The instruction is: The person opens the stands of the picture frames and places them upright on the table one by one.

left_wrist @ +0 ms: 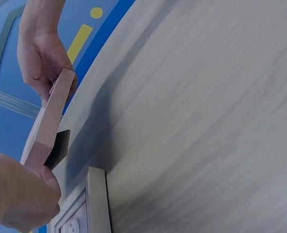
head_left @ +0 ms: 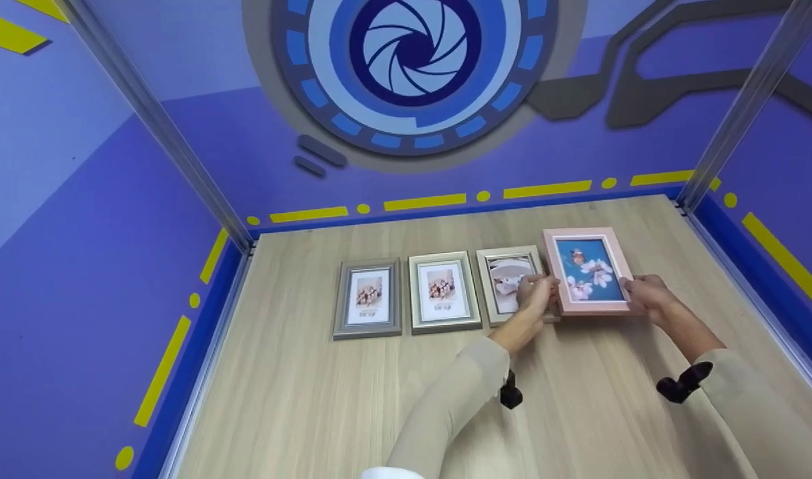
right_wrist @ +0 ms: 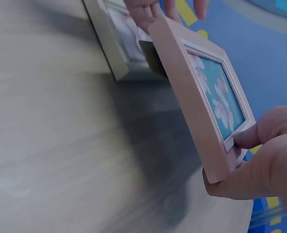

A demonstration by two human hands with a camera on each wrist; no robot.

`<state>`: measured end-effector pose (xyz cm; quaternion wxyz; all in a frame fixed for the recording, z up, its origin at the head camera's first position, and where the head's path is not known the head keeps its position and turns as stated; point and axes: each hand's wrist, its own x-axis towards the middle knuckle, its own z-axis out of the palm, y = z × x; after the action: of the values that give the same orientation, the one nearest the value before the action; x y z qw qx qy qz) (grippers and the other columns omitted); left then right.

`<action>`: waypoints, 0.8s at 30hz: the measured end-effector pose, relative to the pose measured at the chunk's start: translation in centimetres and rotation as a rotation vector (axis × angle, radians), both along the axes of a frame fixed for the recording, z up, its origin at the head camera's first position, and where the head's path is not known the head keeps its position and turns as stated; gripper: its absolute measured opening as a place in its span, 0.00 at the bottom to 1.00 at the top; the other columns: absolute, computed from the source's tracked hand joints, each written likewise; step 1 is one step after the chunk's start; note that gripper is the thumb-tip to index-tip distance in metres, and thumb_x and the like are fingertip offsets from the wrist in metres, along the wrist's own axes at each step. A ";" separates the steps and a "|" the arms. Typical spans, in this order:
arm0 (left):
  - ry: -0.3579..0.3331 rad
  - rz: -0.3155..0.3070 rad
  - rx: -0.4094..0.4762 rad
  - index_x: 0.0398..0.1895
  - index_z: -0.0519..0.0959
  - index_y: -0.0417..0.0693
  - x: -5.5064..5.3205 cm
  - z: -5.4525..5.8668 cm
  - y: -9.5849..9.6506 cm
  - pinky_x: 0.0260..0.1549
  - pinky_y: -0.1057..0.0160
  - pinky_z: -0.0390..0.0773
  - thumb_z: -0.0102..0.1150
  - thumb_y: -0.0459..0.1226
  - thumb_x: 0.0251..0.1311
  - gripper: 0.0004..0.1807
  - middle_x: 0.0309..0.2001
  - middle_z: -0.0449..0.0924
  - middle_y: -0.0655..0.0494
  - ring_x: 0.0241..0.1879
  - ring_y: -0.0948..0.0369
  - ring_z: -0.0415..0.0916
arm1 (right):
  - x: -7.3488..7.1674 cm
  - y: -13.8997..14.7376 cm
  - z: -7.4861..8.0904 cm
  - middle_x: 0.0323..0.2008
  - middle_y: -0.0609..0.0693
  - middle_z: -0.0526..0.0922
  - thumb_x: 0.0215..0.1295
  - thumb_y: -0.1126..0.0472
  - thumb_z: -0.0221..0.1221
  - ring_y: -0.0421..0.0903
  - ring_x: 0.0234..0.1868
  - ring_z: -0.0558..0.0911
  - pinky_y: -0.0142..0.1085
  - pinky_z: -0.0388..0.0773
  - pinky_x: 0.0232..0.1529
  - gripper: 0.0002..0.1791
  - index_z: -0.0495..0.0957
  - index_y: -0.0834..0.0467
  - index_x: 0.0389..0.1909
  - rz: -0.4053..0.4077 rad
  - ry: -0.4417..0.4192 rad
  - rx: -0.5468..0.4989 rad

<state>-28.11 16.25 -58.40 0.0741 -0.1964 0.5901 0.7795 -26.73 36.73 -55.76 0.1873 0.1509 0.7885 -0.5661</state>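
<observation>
A pink picture frame (head_left: 590,271) with blossoms on blue is held tilted above the table at the right of the row. My right hand (head_left: 649,296) grips its right edge, thumb on the front, as the right wrist view (right_wrist: 274,155) also shows. At the left edge is my left hand (head_left: 538,296), fingers curled against the frame's side. That hand partly covers a beige picture frame (head_left: 512,251) lying below it. In the left wrist view, a dark stand flap (left_wrist: 59,148) sticks out from the pink frame's back.
A silver picture frame (head_left: 444,322) and a grey picture frame (head_left: 367,332) lie to the left on the wooden table (head_left: 353,412). Behind stands a patterned blue-purple wall (head_left: 259,146); metal posts (head_left: 745,113) rise at the table's back corners.
</observation>
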 end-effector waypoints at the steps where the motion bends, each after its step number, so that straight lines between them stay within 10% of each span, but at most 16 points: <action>1: -0.016 0.007 -0.034 0.32 0.76 0.44 -0.1 0.0 -0.2 0.32 0.61 0.84 0.63 0.29 0.50 0.07 0.23 0.78 0.56 0.24 0.63 0.75 | -0.1 -0.3 0.0 0.55 0.65 0.78 0.81 0.58 0.36 0.37 0.46 0.79 0.25 0.80 0.41 0.36 0.38 0.83 0.73 -0.002 0.007 -0.037; 5: -0.086 0.026 -0.122 0.16 0.73 0.50 -0.3 0.2 -1.3 0.28 0.60 0.81 0.65 0.31 0.48 0.11 0.17 0.73 0.60 0.20 0.63 0.70 | -0.6 -1.7 0.2 0.37 0.40 0.80 0.81 0.60 0.39 0.30 0.36 0.80 0.26 0.83 0.39 0.36 0.38 0.82 0.74 -0.017 0.018 -0.159; 24: -0.117 -0.005 -0.143 0.28 0.83 0.40 -1.6 1.4 -9.0 0.33 0.62 0.84 0.61 0.22 0.48 0.07 0.23 0.80 0.55 0.22 0.63 0.74 | -1.8 -8.3 0.2 0.63 0.64 0.73 0.81 0.59 0.44 0.36 0.47 0.80 0.27 0.82 0.45 0.36 0.45 0.77 0.76 0.041 0.051 -0.175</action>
<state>-29.74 7.23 -56.95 0.0962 -0.2446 0.6393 0.7226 -28.57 28.46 -55.59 0.1911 0.1032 0.7434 -0.6326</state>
